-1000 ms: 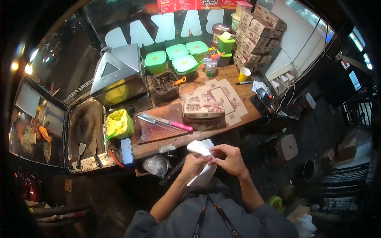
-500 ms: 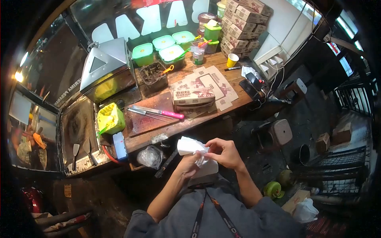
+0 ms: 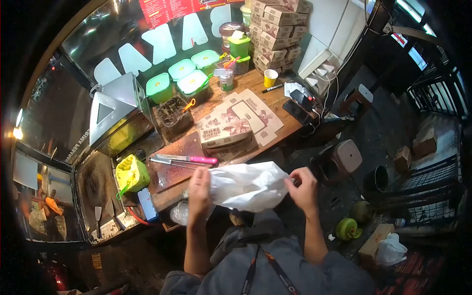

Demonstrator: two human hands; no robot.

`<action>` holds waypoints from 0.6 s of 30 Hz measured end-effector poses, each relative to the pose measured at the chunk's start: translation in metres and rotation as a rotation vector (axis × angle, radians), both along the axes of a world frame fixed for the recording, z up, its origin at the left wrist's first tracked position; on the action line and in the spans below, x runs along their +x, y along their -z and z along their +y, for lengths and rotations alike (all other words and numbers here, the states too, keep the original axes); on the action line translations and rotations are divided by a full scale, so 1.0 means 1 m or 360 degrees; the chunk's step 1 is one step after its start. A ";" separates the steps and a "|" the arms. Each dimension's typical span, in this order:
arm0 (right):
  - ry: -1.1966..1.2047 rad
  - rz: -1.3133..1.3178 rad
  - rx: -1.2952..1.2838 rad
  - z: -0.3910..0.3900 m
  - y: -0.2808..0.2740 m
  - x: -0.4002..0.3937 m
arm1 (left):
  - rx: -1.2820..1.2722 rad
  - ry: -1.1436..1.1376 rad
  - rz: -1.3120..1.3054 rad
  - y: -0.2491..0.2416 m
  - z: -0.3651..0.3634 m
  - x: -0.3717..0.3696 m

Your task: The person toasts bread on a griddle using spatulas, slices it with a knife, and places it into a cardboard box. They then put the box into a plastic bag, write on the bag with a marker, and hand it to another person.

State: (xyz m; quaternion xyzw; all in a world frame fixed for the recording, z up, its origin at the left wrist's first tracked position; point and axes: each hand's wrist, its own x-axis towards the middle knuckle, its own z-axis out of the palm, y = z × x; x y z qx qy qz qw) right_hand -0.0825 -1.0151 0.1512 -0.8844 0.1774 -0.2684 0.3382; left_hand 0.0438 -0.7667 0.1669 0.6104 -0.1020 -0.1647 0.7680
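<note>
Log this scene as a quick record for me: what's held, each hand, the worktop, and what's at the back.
Held item: crinkled white plastic bag, spread between both hands
Right hand: thumb and fingers pinching one end
Left hand: at the other end, exact grip unclear
Worktop: brown wooden surface with a printed brown cardboard box; a pink-handled knife lies left of it
Back: four pale-green-lidded tubs; tall stack of printed cardboard boxes
</note>
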 end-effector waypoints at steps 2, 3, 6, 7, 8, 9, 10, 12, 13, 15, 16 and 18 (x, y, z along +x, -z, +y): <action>-0.0654 0.0133 0.0647 0.013 -0.007 0.002 | 0.0496 0.0189 -0.0107 -0.002 -0.033 -0.013; -0.0956 0.0312 0.1112 0.020 -0.003 0.012 | 0.0527 0.0364 -0.0222 -0.002 -0.050 -0.026; -0.1370 0.0817 0.1299 0.035 0.018 0.032 | 0.0268 0.0823 -0.0520 -0.015 -0.094 -0.065; -0.1434 0.0996 0.1159 0.036 0.026 0.039 | 0.0140 0.0977 -0.0412 -0.018 -0.102 -0.071; -0.1474 0.1220 0.0928 0.036 0.031 0.048 | 0.0263 0.0870 -0.0380 -0.016 -0.103 -0.065; -0.1509 0.1480 0.0642 0.032 0.031 0.058 | 0.0390 0.0758 -0.0344 -0.011 -0.099 -0.054; -0.1545 0.1786 0.0314 0.026 0.027 0.070 | 0.0524 0.0646 -0.0300 -0.004 -0.091 -0.042; -0.1792 0.2316 -0.0221 0.001 0.015 0.096 | 0.0851 0.0211 -0.0441 0.023 -0.080 -0.013; -0.2026 0.2302 -0.0189 -0.016 0.010 0.108 | 0.1173 0.0099 -0.0660 0.039 -0.070 0.002; -0.2577 0.1107 0.1018 -0.069 0.032 0.116 | 0.1594 -0.0129 -0.0527 0.094 -0.058 0.020; -0.2277 0.1351 0.1447 -0.089 0.015 0.138 | 0.1513 -0.0254 -0.0441 0.105 -0.059 0.026; -0.1474 0.0771 0.1530 -0.109 0.033 0.189 | 0.1206 -0.0548 -0.0162 0.139 -0.061 0.048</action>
